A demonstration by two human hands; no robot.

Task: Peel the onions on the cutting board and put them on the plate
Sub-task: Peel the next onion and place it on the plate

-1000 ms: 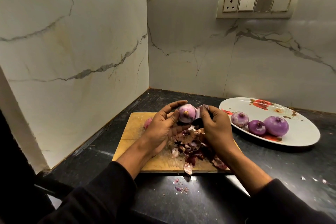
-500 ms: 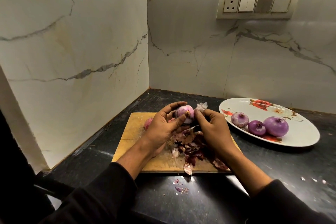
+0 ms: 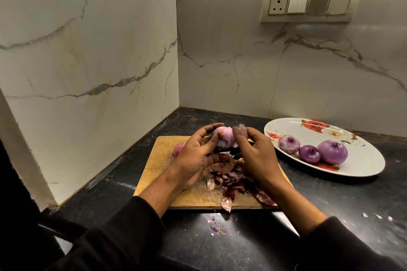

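While both hands peel one, the plate (image 3: 365,169) holds three onions (image 3: 332,152).

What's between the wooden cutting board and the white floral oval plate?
Head view: only bare black countertop separates the wooden cutting board from the white floral oval plate.

Worktop (image 3: 330,215) looks like dark polished stone, a bit speckled and shiny. Cutting board (image 3: 158,160) is pale matt wood, kinda scuffed. Plate (image 3: 363,160) is glossy white with a flower print. Walls (image 3: 88,61) are smooth veined marble. Onion skins (image 3: 229,182) look dry and papery; the peeled onions (image 3: 332,152) are smooth and slick.
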